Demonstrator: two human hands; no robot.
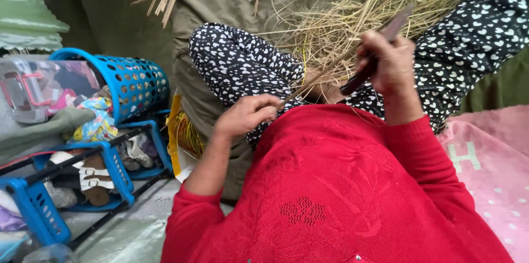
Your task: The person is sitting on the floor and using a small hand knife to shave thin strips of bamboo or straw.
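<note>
Over the lap, between the two raised hands, we note a single thin bamboo strip point(325, 70) running on a slant: its near end sits low and to the left, its far end rises up and to the right into the pile of dry straw point(352, 15). The left hand point(246, 114) is closed around the strip's lower end, fingers curled over it. The right hand point(391, 64) is closed around the dark handle of a knife point(374, 53), whose blade points up and to the right, roughly along the same slant as the strip. The knife lies just beside the strip, on its right side; we cannot tell whether blade and strip are touching. The right hand sits higher and farther out than the left. A blue perforated basket point(132, 81) stands well apart on the left.
</note>
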